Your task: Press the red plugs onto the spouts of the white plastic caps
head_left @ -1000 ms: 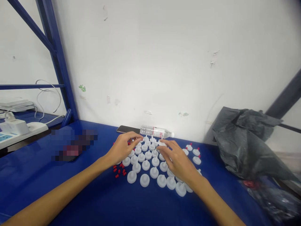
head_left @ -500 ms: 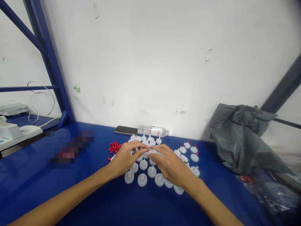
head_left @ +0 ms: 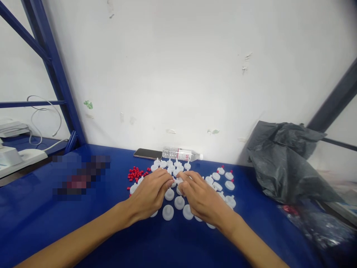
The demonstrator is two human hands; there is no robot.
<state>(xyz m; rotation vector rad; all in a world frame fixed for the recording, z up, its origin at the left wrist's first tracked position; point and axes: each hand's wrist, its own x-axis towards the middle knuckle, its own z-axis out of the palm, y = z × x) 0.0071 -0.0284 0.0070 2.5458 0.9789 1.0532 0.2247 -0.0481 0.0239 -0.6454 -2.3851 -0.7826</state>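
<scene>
My left hand (head_left: 150, 193) is closed in a pinch, with a speck of a small red cap (head_left: 173, 181) showing at its fingertips. Facing it, my right hand (head_left: 202, 197) has its fingers closed around a white plastic nozzle lid (head_left: 179, 180), which they partly cover. The lid's tip points at the red cap; whether the two touch is hard to tell. Below and around both hands stand several more white nozzle lids (head_left: 167, 212), bare-tipped. Loose red caps (head_left: 135, 173) lie in a pile left of my left hand.
A phone (head_left: 147, 153) and a clear water bottle (head_left: 182, 153) lie along the wall. To the right, several white lids with red tips (head_left: 229, 175) stand on the blue table (head_left: 156, 245). A grey plastic bag (head_left: 284, 160) and a clear bag (head_left: 320, 227) occupy the right side.
My left fingers have curled tighter, and the thumb now lies along the fingertips. The right fingers have closed further round the lid. The view has shifted slightly.
</scene>
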